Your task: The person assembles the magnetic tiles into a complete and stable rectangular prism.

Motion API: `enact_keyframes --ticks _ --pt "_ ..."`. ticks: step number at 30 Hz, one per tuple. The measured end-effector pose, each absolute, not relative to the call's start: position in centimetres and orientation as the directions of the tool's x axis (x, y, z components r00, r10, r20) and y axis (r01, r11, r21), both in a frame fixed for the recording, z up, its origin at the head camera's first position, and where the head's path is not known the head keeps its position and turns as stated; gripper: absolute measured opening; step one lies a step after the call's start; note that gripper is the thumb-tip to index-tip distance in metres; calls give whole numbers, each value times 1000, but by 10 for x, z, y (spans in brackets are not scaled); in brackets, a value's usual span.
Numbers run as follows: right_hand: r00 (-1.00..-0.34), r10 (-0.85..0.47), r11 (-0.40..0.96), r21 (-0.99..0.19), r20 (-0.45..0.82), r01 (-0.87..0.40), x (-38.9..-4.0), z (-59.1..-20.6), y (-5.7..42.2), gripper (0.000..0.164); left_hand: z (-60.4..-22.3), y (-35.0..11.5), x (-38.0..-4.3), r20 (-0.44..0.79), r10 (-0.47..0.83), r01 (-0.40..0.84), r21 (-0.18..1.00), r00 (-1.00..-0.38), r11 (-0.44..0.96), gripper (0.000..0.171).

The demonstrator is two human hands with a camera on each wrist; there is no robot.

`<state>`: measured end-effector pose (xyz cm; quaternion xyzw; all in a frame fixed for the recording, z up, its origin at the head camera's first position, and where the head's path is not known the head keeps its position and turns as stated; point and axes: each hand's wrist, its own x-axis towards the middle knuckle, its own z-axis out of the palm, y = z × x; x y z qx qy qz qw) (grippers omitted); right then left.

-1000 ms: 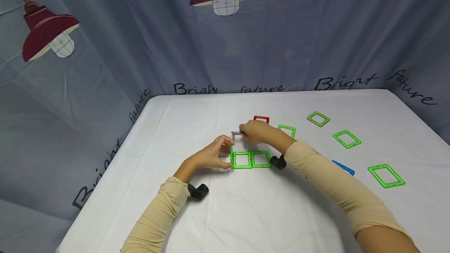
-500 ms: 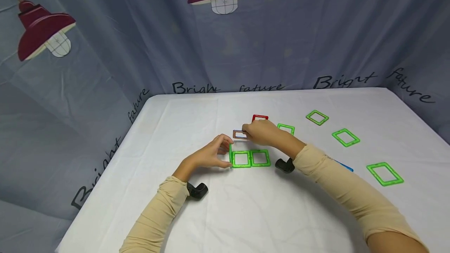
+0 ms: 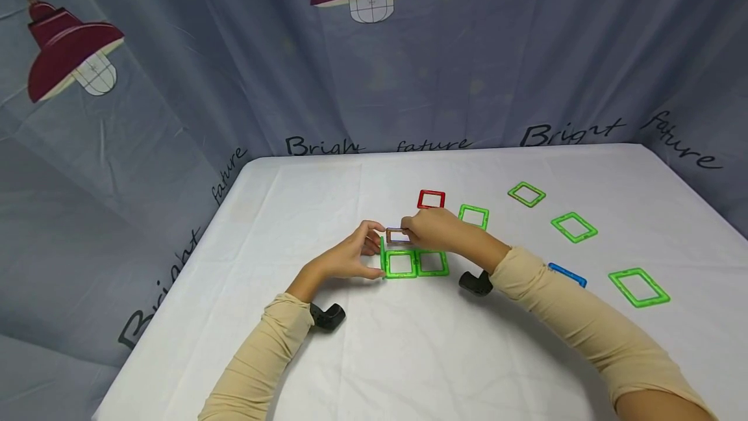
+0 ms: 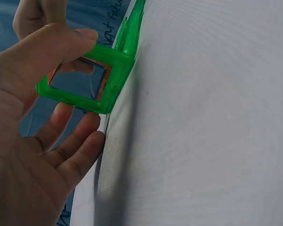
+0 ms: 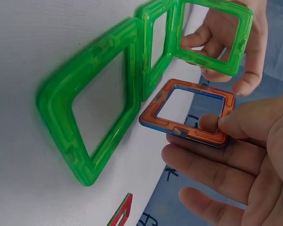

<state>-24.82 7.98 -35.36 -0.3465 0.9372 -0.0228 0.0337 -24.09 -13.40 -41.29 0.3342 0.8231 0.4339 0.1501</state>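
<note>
The left hand point(image 3: 353, 255) has its thumb and fingers pinching a standing green square point(image 3: 382, 255), tipped up on its edge. Right beside those fingers, on the side toward the right hand point(image 3: 435, 225), two flat green squares point(image 3: 416, 264) lie next to each other on the white surface point(image 3: 327, 213). The closer one meets the standing one. The right hand's fingers pinch an orange frame point(image 5: 188, 134) that has blue on its underside. They hold it just past the flat squares, close to the left fingertips. From here I can't tell if it touches any green piece.

Just past the right fingers is a red frame point(image 3: 419, 199), and a loose green square point(image 3: 474, 207) sits near it, to the right of those fingers. Well to the right of them I see three more green squares point(image 3: 585, 223), spread apart. A blue piece point(image 3: 567, 275) shows beside the right sleeve point(image 3: 578, 317), to the right of the fingers too
</note>
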Motion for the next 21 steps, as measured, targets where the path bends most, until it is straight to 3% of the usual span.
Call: enact_keyframes --ticks 12,21 --pt "-731 -677 736 -95 -86 -671 -247 -354 77 12 -382 -130 -223 37 703 428 816 -711 390 78" --pt "-724 -682 731 -120 -102 -671 -246 -354 77 13 -413 -134 -241 40 690 424 814 -723 397 85"
